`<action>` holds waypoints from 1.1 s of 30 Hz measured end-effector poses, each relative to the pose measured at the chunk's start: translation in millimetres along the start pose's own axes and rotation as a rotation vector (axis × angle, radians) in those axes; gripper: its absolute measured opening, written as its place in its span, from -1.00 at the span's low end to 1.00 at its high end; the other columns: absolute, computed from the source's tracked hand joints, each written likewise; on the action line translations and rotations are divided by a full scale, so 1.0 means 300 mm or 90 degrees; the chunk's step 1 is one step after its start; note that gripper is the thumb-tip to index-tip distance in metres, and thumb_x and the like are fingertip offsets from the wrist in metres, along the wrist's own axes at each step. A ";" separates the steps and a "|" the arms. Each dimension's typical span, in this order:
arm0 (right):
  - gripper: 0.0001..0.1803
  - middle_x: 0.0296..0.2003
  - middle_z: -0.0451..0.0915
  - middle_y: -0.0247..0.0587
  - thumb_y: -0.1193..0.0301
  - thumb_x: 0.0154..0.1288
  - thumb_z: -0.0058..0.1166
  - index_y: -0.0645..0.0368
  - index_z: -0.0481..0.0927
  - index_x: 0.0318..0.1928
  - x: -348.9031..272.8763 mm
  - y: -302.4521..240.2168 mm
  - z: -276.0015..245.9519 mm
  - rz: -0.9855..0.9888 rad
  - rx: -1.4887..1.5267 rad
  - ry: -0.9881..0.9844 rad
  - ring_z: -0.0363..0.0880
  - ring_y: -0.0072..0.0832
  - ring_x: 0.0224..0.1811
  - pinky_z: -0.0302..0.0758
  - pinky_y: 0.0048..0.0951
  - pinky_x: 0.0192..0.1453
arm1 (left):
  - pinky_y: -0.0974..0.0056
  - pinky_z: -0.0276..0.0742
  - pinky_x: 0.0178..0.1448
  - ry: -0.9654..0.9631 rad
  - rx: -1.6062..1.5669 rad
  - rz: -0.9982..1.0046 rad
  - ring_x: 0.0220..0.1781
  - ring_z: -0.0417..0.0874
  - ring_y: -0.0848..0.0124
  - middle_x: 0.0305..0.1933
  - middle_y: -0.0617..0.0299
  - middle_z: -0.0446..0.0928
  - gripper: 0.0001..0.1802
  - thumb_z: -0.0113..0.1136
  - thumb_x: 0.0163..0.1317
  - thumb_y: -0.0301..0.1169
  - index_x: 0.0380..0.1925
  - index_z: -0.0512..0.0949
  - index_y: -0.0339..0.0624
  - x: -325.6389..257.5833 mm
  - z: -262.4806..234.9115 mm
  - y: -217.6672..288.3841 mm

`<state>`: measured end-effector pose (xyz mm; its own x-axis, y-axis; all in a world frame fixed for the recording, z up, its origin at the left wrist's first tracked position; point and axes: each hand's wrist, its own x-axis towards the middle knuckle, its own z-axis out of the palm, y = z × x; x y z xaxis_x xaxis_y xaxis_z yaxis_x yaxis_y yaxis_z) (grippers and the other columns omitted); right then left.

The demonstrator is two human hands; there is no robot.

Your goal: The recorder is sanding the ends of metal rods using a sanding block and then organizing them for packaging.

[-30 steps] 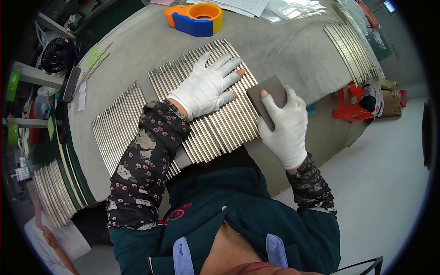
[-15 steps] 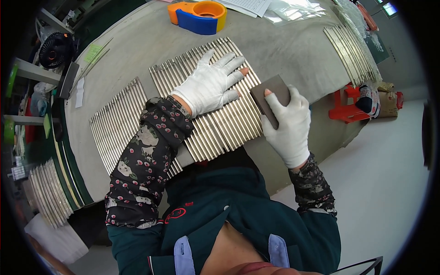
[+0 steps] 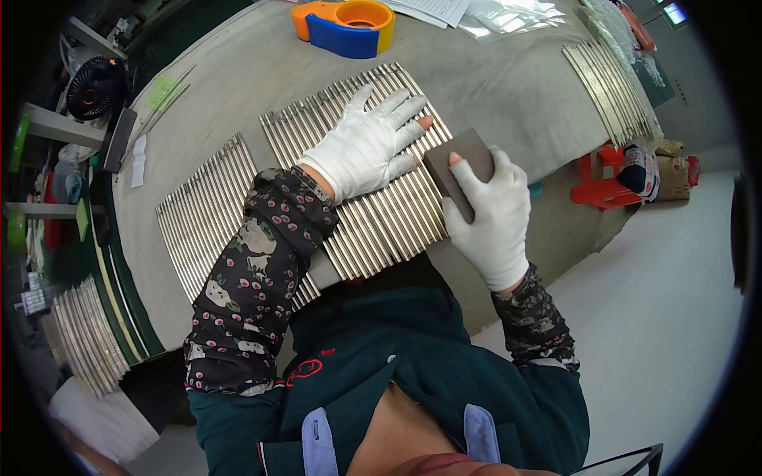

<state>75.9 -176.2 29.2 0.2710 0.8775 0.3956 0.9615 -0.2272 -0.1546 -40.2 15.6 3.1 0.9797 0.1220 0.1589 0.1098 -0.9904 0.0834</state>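
Side by side on the table lies a row of shiny metal rods [image 3: 390, 230]. Across their upper middle my left hand [image 3: 363, 147], in a white glove with some bare fingertips, rests flat with its fingers spread. My right hand [image 3: 496, 218], gloved the same way, grips a grey-brown sanding block [image 3: 467, 163] between thumb and fingers. The block sits at the row's right edge and overlaps the outermost rods; its underside is hidden. A second row of rods [image 3: 208, 214] lies to the left, partly covered by my left sleeve.
An orange and blue tape dispenser [image 3: 349, 30] stands at the far side of the grey table [image 3: 508, 87], near papers [image 3: 429, 9] and clear plastic bags [image 3: 508, 17]. More rods [image 3: 607, 94] lie at the far right. A red stool [image 3: 601, 186] stands beyond the table; a black fan [image 3: 97, 87] is at left.
My right hand has moved slightly left with the sanding block, farther over the right-hand rods. My left hand stays flat in place.
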 end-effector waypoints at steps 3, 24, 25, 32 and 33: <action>-0.44 0.06 0.35 0.17 0.34 -0.08 0.26 -0.03 0.55 0.06 0.019 -0.011 0.016 -0.025 -0.016 0.005 0.41 -0.02 -0.02 0.44 -0.14 0.01 | -0.19 -0.08 0.47 0.010 0.017 -0.014 0.48 0.12 0.12 0.44 0.04 0.14 -0.37 -0.08 0.30 -0.05 0.31 0.27 -0.11 -0.014 0.000 -0.006; -0.42 0.10 0.35 0.14 0.39 -0.16 0.29 -0.02 0.56 0.03 -0.080 0.034 -0.077 0.028 0.029 -0.013 0.35 -0.02 0.07 0.38 -0.15 0.12 | -0.20 -0.10 0.47 -0.014 0.005 -0.008 0.49 0.08 0.14 0.45 0.02 0.12 -0.39 -0.05 0.29 -0.15 0.33 0.23 -0.10 0.013 0.001 -0.001; -0.43 0.09 0.36 0.16 0.38 -0.14 0.28 -0.02 0.56 0.02 -0.069 0.032 -0.067 0.019 0.024 -0.012 0.38 -0.01 0.04 0.40 -0.14 0.09 | -0.21 -0.09 0.47 -0.013 0.002 -0.009 0.49 0.08 0.15 0.45 0.03 0.12 -0.38 -0.03 0.29 -0.16 0.33 0.23 -0.09 0.016 0.000 0.000; -0.49 0.02 0.41 0.14 0.36 -0.12 0.24 -0.04 0.59 -0.01 0.040 0.001 -0.007 0.012 -0.009 0.007 0.45 -0.04 -0.05 0.49 -0.17 -0.08 | -0.21 -0.10 0.47 -0.015 0.021 -0.007 0.49 0.07 0.14 0.45 0.04 0.11 -0.40 -0.06 0.30 -0.18 0.33 0.22 -0.07 0.023 0.004 -0.006; -0.50 0.01 0.42 0.13 0.38 -0.13 0.24 -0.02 0.61 -0.03 0.012 0.020 -0.059 -0.001 0.015 -0.026 0.45 -0.04 -0.05 0.49 -0.17 -0.06 | -0.21 -0.10 0.47 -0.018 0.019 -0.008 0.49 0.08 0.14 0.45 0.03 0.11 -0.40 -0.07 0.30 -0.18 0.33 0.23 -0.08 0.024 0.001 -0.005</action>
<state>83.6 -182.0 45.7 0.2668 0.8943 0.3593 0.9605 -0.2161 -0.1754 -33.3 18.0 3.8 0.9827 0.1326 0.1296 0.1262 -0.9904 0.0563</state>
